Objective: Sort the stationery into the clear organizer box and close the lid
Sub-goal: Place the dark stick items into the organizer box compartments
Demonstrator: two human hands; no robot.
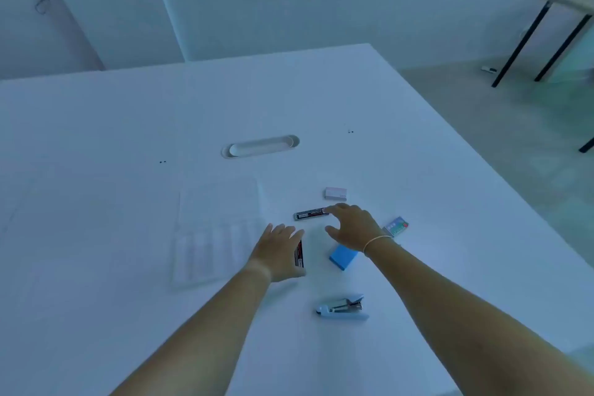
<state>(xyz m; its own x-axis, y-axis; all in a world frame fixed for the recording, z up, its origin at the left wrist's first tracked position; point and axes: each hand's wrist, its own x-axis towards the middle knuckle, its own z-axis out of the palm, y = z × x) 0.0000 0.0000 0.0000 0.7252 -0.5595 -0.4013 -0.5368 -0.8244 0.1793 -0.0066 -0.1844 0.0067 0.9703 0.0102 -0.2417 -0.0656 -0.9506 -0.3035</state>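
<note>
The clear organizer box (215, 235) lies open on the white table, its lid folded back toward the far side. My left hand (278, 251) rests just right of the box, fingers apart, over a dark lead case (299, 254) that is partly hidden beneath it. My right hand (352, 228) hovers with spread fingers, its fingertips touching the right end of a second dark lead case (310, 214). A blue block (343, 256) sits below that hand. A white eraser (336, 193), a small colourful box (397, 226) and a pale blue stapler (342, 307) lie around.
A white oval cable slot (260, 146) is set into the table (128, 138) beyond the box. The table's right edge runs diagonally, with floor and a black-legged table (546, 29) past it. Walls stand behind.
</note>
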